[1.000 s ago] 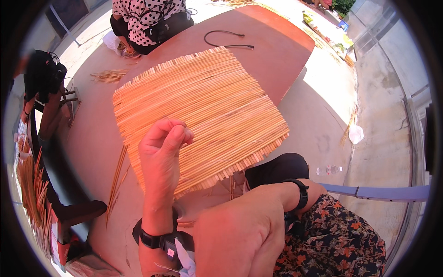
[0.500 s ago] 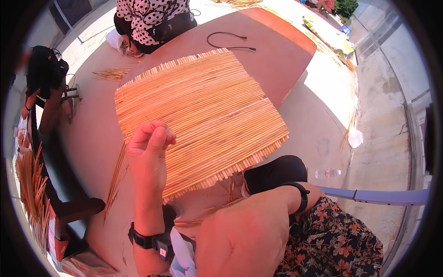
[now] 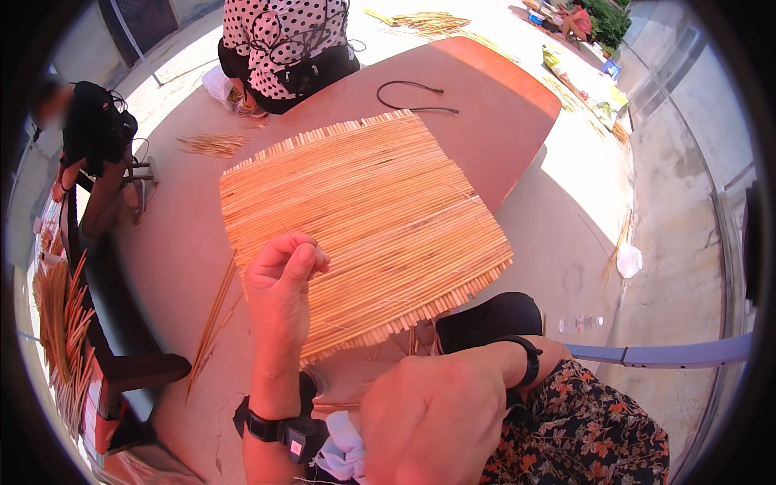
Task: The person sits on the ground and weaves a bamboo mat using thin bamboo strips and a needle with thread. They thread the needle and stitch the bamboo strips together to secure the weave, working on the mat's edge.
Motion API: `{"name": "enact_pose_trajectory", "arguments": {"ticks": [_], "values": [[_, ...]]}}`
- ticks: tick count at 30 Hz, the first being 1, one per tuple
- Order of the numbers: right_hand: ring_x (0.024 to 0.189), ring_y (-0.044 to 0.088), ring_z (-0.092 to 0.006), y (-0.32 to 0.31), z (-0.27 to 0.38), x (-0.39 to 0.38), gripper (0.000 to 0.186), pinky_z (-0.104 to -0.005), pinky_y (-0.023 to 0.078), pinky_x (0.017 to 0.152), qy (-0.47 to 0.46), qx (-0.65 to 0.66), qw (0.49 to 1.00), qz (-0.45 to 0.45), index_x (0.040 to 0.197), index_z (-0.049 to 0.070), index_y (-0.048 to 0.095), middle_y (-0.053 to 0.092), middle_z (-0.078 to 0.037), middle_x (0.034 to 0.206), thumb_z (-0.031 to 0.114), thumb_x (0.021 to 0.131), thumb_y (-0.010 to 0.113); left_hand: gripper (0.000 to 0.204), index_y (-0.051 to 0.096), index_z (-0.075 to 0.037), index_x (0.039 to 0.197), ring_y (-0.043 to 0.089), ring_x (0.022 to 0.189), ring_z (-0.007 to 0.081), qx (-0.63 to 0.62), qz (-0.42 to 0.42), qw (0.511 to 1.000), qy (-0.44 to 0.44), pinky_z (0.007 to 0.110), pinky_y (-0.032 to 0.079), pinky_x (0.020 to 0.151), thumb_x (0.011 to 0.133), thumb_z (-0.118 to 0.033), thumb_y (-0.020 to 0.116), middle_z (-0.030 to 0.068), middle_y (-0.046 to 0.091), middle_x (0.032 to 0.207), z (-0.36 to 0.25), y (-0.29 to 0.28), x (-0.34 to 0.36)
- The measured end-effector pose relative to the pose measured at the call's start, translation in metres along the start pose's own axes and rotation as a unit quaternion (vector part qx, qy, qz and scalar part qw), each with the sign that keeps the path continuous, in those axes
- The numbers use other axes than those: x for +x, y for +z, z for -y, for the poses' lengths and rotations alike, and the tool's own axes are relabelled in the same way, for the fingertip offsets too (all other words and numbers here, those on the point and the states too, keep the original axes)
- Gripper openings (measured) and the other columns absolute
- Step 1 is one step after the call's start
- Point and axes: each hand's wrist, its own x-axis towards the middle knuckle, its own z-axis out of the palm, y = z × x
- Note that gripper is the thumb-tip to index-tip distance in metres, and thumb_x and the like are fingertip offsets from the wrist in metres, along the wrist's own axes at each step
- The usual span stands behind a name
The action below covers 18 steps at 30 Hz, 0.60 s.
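Observation:
A mat of straw-coloured reed stalks (image 3: 372, 234), laid side by side with uneven stalk ends along two edges, rests partly over a reddish-brown board. My left hand (image 3: 283, 271) is raised over the mat's near left part, thumb and forefinger pinched together. A very thin strand seems to stick up by those fingers, too fine to name. Close to the camera, below the mat's near edge, is my right hand (image 3: 436, 408), back upward and slightly blurred. Its fingers are hidden beneath it. A pale cloth (image 3: 343, 449) lies between my wrists.
The board (image 3: 485, 105) carries a black cord (image 3: 412, 107). A person in a polka-dot top (image 3: 283, 48) sits beyond, another person in black (image 3: 101, 137) at left. Reed bundles (image 3: 61, 315) stand by a dark bench. A plastic bottle (image 3: 580, 324) and a lilac bar (image 3: 671, 352) lie right.
The whole view has shifted, so the scene sits slightly lower and further right. My right hand has turned a little, showing more of its knuckles. My left hand keeps its pinch over the mat.

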Motion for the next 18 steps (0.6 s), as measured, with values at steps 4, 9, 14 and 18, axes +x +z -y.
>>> {"name": "enact_pose_trajectory", "arguments": {"ticks": [4,9,14,18], "values": [[0.059,0.061,-0.0222,0.004,-0.014,0.008,0.012,-0.0317,0.046,0.051,-0.106,0.085,0.990,-0.027,0.082,-0.002,0.064,0.060,-0.011,0.072,0.007,0.090,0.063,0.010,0.062,-0.003,0.095,0.057,0.076,0.0150,-0.007,-0.006,1.000,0.009,0.029,0.048,0.072,0.091,-0.011,0.066,0.0040,0.061,0.080,0.002,-0.005,0.000],[0.061,0.056,-0.0070,-0.024,-0.020,-0.001,0.005,-0.0229,0.046,0.054,0.122,-0.027,0.985,-0.115,0.094,0.001,0.062,0.061,-0.002,0.080,0.002,0.090,0.061,0.013,0.063,0.000,0.097,0.060,0.078,0.0151,-0.032,-0.001,0.999,0.010,0.028,0.049,0.074,0.090,-0.010,0.068,0.0047,0.063,0.082,0.001,-0.015,0.003],[0.054,0.048,-0.0056,-0.039,-0.049,-0.015,0.006,-0.0234,0.044,0.049,0.240,0.147,0.857,-0.432,0.094,0.003,0.059,0.054,0.002,0.072,0.008,0.092,0.062,0.015,0.063,0.001,0.099,0.060,0.078,0.0151,-0.033,-0.031,0.999,0.016,0.029,0.049,0.075,0.089,-0.010,0.069,0.0049,0.063,0.082,-0.010,-0.011,-0.002],[0.056,0.048,-0.0038,-0.043,-0.051,-0.021,0.011,-0.0205,0.043,0.049,0.258,0.042,0.853,-0.452,0.095,0.002,0.062,0.058,0.001,0.075,0.012,0.092,0.063,0.020,0.063,0.002,0.103,0.060,0.077,0.0150,0.003,-0.037,0.998,0.052,0.029,0.049,0.075,0.088,-0.010,0.070,0.0050,0.063,0.081,-0.010,-0.018,-0.009]]}}
